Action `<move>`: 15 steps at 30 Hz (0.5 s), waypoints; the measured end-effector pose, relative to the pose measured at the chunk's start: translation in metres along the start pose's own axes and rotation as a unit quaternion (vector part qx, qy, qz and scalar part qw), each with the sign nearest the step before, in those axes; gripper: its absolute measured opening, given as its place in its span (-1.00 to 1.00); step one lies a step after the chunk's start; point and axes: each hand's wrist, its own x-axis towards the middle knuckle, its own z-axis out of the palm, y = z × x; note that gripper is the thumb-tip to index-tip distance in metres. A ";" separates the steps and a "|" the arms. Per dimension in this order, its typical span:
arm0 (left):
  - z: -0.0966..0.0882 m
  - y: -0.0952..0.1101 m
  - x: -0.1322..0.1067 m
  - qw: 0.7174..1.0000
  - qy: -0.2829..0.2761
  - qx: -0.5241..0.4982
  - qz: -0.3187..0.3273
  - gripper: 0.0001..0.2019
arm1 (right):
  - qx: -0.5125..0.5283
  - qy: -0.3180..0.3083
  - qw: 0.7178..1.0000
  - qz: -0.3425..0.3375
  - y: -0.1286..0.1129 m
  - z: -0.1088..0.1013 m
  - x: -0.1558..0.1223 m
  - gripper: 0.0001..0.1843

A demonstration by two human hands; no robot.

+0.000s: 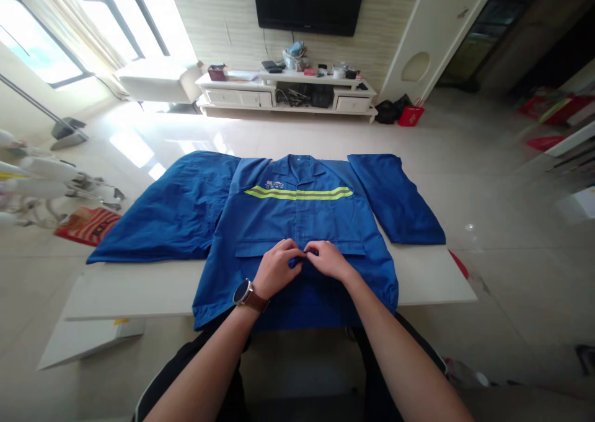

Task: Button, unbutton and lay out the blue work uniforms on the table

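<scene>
A blue work jacket (pixel 325 217) lies face up, collar away from me, with a yellow-and-grey reflective stripe across its chest and white print on one side. My left hand (pixel 281 267), with a watch on its wrist, pinches the jacket's front opening near the lower middle. Close beside it, my right hand (pixel 328 258) has its fingertips closed on the same front edge. Between the fingers a small dark bit of the edge shows; its details are too small to make out. The jacket's lower hem hangs over the table's near edge.
Under the jacket is a white table (pixel 139 292). Blue cloth (pixel 171 205) lies left of the jacket, and more blue cloth (pixel 395 199) lies right. A sewing machine (pixel 51 180) stands at far left by a red-striped bag (pixel 88 224). A TV cabinet (pixel 242 96) is against the far wall.
</scene>
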 end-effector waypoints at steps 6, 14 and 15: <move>-0.003 -0.010 0.002 0.998 0.036 0.017 0.053 -0.76 | 0.049 0.037 0.998 0.027 -0.002 0.002 0.014 -0.74; -0.007 -0.016 0.008 0.999 0.019 -0.026 -0.040 -0.92 | 0.142 0.032 0.989 0.014 -0.008 0.004 0.019 -0.72; -0.006 -0.017 0.008 0.998 0.018 -0.037 -0.048 -0.92 | 0.151 0.012 0.988 0.018 -0.008 0.004 0.019 -0.71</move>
